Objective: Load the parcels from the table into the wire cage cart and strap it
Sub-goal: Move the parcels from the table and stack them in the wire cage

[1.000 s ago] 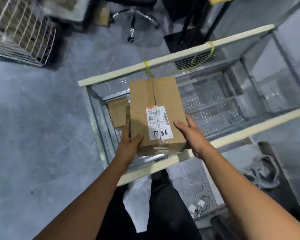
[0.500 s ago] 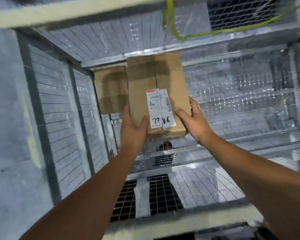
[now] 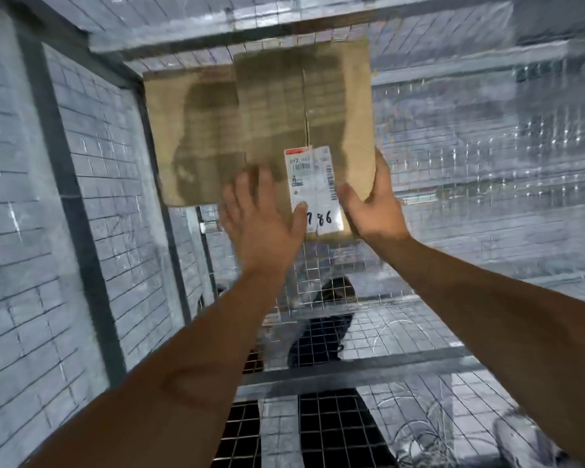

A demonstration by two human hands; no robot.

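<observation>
Labelled box [image 3: 304, 113] is down inside the cage [image 3: 81, 197], just right of the other box [image 3: 190, 130] and overlapping its edge, long axis parallel to it, right hand [image 3: 375, 204] gripping the near right corner, left hand [image 3: 260, 217] flat and unclenched on top.

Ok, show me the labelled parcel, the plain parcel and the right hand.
labelled parcel [image 3: 274, 106], head view, left flap of its top.
plain parcel [image 3: 190, 136], head view, middle of its top.
right hand [image 3: 368, 211], head view, base of the thumb.

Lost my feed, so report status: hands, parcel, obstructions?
Left hand flat on labelled parcel; right hand grips its right edge. Parcel inside wire cage cart, beside another box. No obstruction seen.
</observation>
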